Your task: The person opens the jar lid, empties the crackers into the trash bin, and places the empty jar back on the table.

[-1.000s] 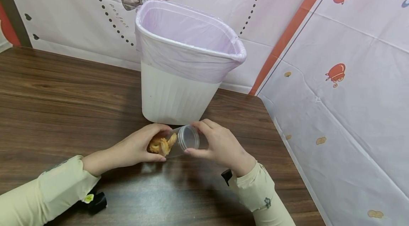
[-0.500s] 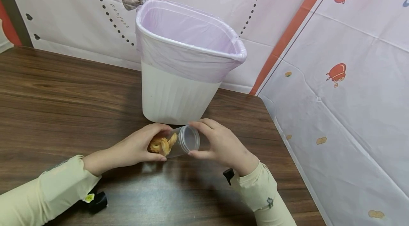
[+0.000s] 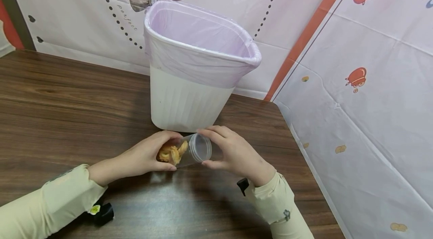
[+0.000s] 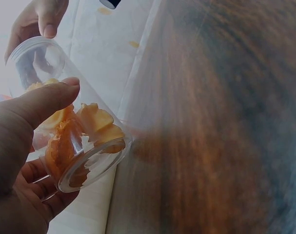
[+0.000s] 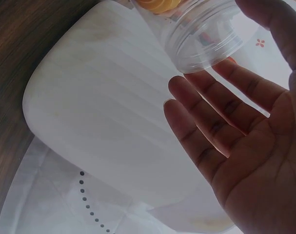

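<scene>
A clear plastic jar [image 3: 184, 158] lies on its side, tilted, low over the table in front of the bin. Golden, ridged twisted pastries [image 3: 171, 154] sit inside it toward its base. My left hand [image 3: 149, 155] grips the jar round its base half, thumb on the near side. The jar's clear ringed lid [image 3: 201, 147] faces right. My right hand [image 3: 235, 152] pinches this lid end at its rim, index finger above and thumb below. In the right wrist view, the other fingers [image 5: 201, 114] extend below the lid, fairly straight.
A white bin [image 3: 189, 100] with a lilac liner [image 3: 199, 70] stands right behind the hands. The dark wooden table [image 3: 67, 96] ends at printed wall sheets [image 3: 338, 118] at the back and right. Black wrist devices [image 3: 103, 214] hang under both sleeves.
My right hand has turned slightly about the lid: its index fingertip has shifted left along the top, its thumb to the right. The left hand and jar hold nearly still.
</scene>
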### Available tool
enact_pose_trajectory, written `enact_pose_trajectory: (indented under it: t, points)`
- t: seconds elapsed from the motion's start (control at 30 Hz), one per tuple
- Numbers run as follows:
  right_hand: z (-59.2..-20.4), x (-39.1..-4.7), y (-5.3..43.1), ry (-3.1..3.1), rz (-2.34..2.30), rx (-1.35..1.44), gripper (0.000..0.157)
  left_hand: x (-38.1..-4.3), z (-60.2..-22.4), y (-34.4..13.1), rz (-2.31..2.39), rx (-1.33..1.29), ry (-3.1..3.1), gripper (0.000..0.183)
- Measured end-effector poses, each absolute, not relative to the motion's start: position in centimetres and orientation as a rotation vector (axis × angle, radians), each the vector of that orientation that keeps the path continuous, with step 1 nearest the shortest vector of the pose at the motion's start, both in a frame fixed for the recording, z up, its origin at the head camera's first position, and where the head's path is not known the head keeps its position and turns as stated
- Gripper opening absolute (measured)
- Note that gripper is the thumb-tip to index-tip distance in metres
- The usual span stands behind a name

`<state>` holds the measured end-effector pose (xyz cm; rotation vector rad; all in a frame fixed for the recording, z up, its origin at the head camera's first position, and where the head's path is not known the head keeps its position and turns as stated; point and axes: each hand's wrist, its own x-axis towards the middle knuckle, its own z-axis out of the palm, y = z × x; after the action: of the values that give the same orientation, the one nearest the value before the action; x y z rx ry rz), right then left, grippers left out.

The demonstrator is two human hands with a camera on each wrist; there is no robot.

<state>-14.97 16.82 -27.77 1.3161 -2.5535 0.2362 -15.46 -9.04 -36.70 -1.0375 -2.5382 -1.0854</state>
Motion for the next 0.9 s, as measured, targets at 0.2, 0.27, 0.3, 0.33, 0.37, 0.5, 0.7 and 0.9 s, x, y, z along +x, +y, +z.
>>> enact_pose_trajectory:
  t: [0.2,0.27,0.3,0.33,0.37,0.5,0.7,0.9]
  points:
    - [-27.81,-15.04,16.82,-2.538,0.232,1.324,0.070,-15.52,-36.70,-9.03,-1.087,-1.039,-2.536,0.069]
    - [-27.78,-15.05,16.81,-2.533,0.232,1.329,0.070,-15.56,-36.71,-9.00,-1.091,-1.037,-2.537,0.069]
    - [-27.75,-15.05,16.81,-2.530,0.233,1.333,0.070,-15.57,-36.71,-9.00,-1.091,-1.037,-2.537,0.069]
    - [-27.72,-15.05,16.81,-2.527,0.233,1.337,0.070,-15.58,-36.70,-9.01,-1.091,-1.037,-2.538,0.069]
    - [-27.70,-15.05,16.82,-2.524,0.233,1.341,0.070,-15.60,-36.71,-9.00,-1.092,-1.035,-2.540,0.070]
    - [-27.63,-15.06,16.87,-2.513,0.235,1.361,0.070,-15.59,-36.66,-9.06,-1.089,-1.036,-2.540,0.069]
    - [-27.73,-15.08,16.93,-2.502,0.231,1.382,0.071,-15.50,-36.64,-9.06,-1.083,-1.039,-2.540,0.068]
    - [-27.82,-14.99,16.92,-2.496,0.251,1.376,0.071,-15.47,-36.72,-9.02,-1.088,-1.031,-2.546,0.067]
